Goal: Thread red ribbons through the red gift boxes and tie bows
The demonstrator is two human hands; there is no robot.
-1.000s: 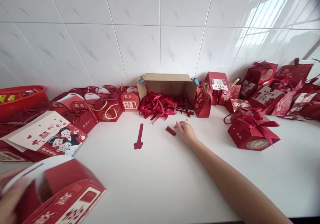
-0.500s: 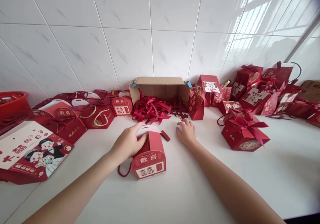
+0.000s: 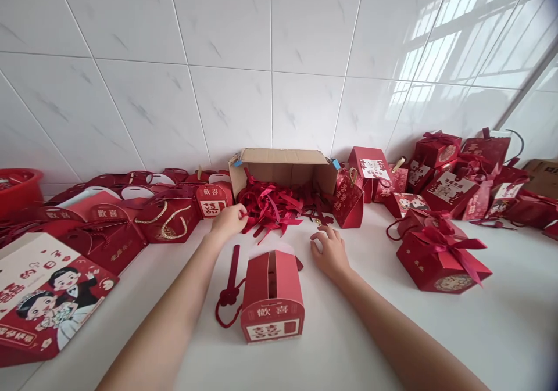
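Note:
My left hand [image 3: 227,223] is at the left edge of a heap of red ribbons [image 3: 270,202], fingers curled together; what they hold, if anything, is hidden. My right hand [image 3: 330,250] rests on the white table, fingers apart and holding nothing. Between my forearms stands a red box [image 3: 273,298] with a domed front and a slot along its top. A dark red cord [image 3: 226,323] with a flower-shaped knot and a flat strip lies at its left side. Behind its right edge a small red tag [image 3: 299,264] partly shows.
An open cardboard box [image 3: 283,157] holds the ribbons against the tiled wall. Red gift boxes [image 3: 168,219] crowd the left, with a red basin [image 3: 20,193] behind. At right stand a bow-tied box [image 3: 440,260] and a pile of decorated boxes [image 3: 449,190].
My left hand has let go of the domed box and moved forward to the ribbons. The cord's knot and strip now show beside the box. My right hand remains near the same spot.

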